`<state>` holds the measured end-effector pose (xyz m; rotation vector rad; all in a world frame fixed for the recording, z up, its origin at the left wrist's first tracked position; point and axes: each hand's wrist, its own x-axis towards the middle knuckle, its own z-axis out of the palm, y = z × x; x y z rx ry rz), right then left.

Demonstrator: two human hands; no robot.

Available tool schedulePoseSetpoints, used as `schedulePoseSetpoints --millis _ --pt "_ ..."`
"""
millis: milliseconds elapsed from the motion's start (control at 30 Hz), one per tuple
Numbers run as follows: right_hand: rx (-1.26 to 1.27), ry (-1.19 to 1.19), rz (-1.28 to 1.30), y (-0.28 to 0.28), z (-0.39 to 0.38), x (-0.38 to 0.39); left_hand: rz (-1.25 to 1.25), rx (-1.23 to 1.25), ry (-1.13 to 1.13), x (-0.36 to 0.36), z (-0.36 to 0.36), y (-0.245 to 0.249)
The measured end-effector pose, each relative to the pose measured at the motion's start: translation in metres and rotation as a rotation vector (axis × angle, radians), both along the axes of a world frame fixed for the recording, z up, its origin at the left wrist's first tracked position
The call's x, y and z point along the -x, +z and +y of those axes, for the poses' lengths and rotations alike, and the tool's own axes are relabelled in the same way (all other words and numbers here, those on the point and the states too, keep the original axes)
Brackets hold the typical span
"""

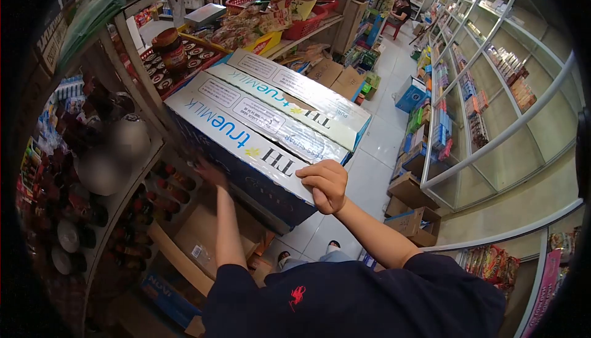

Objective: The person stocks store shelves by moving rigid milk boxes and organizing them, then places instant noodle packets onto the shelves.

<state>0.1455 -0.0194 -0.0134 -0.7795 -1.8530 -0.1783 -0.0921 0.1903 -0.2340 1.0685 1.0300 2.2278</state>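
Note:
Two large milk boxes (243,126) lie side by side in front of me, blue on the sides with white tops printed "TH true MILK". My right hand (325,185) has its fingers curled over the near right edge of the closer box, thumb against its side. Low on the left, my left hand (211,173) is pressed to the dark blue side of the same box; shadow partly hides its fingers. What bears the boxes from below is hidden.
Left of me, shelves hold jars (163,190) and bottles. An open cardboard box (197,233) sits below. Beyond the milk boxes are a crate of jars (184,61) and red baskets (308,21). Glass-fronted shelving (492,92) lines the right; a seated person (401,11) is far down the aisle.

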Motion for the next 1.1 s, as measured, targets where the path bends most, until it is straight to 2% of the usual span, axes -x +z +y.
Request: schedulePoseSetpoints --millis 100,167,233,300,333,467,600,667,733,767,800,833,867,933,967,1000,1067,1100 --pt "0.004 -0.006 0.004 0.0 0.0 0.0 -0.187 0.074 -0.077 -0.019 -0.022 0.024" --pt "0.016 -0.015 0.006 -0.001 -0.002 0.0 0.013 0.005 0.055 -0.013 -0.019 0.071" --pt "0.019 -0.01 0.009 0.0 -0.001 0.0 -0.056 -0.077 -0.076 0.0 0.002 0.108" --pt "0.022 -0.003 0.011 -0.002 0.0 0.0 -0.113 0.065 -0.025 0.03 0.053 0.095" --pt "0.018 0.001 0.013 -0.002 0.0 -0.001 -0.107 0.083 -0.005 0.034 0.054 0.107" --pt "0.001 0.005 0.016 -0.002 0.0 -0.002 -0.178 0.061 -0.075 0.045 0.078 0.06" --pt "-0.014 0.013 0.011 -0.002 0.001 -0.002 -0.218 0.132 -0.078 0.01 0.014 0.055" --pt "-0.029 0.018 0.014 -0.003 -0.001 -0.002 0.127 0.215 -0.044 0.006 -0.016 0.018" --pt "-0.046 0.027 0.008 -0.006 0.002 -0.003 -0.116 0.326 -0.131 -0.025 -0.074 0.023" --pt "-0.046 0.029 0.011 -0.006 0.002 -0.004 0.055 0.327 -0.069 -0.038 -0.1 0.007" --pt "-0.055 0.032 0.022 -0.005 0.002 -0.004 0.092 0.41 -0.196 -0.049 -0.133 -0.005" --pt "-0.057 0.027 0.019 -0.005 0.002 -0.004 0.068 0.546 -0.225 -0.072 -0.181 0.026" --pt "-0.057 0.022 0.015 -0.005 0.001 -0.004 0.1 0.561 -0.327 -0.086 -0.217 0.036" --pt "-0.056 0.036 0.039 -0.005 0.0 -0.003 0.535 0.582 -0.466 -0.087 -0.262 0.004" --pt "-0.05 0.032 0.033 -0.007 0.001 -0.003 0.539 0.979 -0.927 -0.083 -0.276 0.073" --pt "-0.042 0.025 0.027 -0.008 0.0 -0.004 0.97 0.727 -0.817 -0.075 -0.288 0.033" --pt "-0.029 0.029 0.039 -0.003 -0.003 -0.004 1.191 0.666 -0.746 -0.066 -0.303 0.069" --pt "-0.016 0.038 0.035 0.0 -0.005 -0.005 1.038 0.686 -0.736 -0.059 -0.301 0.077"
